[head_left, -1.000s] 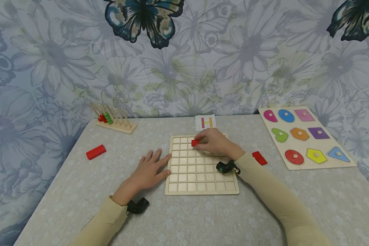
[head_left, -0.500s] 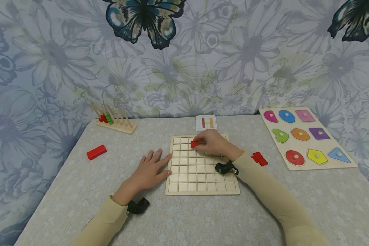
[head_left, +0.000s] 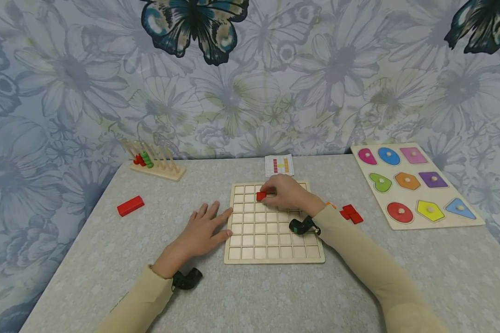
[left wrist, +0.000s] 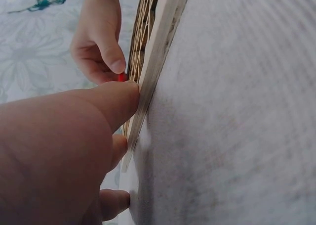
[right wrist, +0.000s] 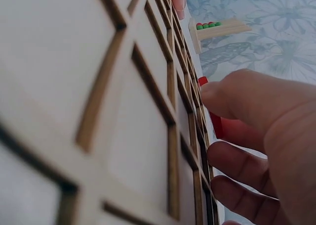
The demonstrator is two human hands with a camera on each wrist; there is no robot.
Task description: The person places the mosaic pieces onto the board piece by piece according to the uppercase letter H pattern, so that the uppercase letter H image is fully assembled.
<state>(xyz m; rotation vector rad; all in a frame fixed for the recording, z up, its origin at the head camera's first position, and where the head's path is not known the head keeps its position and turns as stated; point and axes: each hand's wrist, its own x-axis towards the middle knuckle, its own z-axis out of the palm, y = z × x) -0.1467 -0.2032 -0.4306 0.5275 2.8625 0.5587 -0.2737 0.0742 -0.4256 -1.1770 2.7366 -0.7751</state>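
Observation:
A wooden grid board with square cells lies on the table in front of me. My right hand is over its far part and pinches a small red square tile between thumb and fingers, at the upper cells. In the left wrist view the red tile shows under the right thumb, close to the board's face. My left hand rests with spread fingers beside the board, its thumb and index fingertips touching the left edge. My right hand and forearm hide some of the cells on the right.
Red tiles and a bit of orange lie right of the board, partly behind the right sleeve. A printed card lies behind it. A red bar and a pegged bead stand are left; a shape puzzle is right.
My right hand has shifted slightly left and a little toward me with the red tile. More of the red and orange pieces beside the right sleeve now shows. The left hand stays put.

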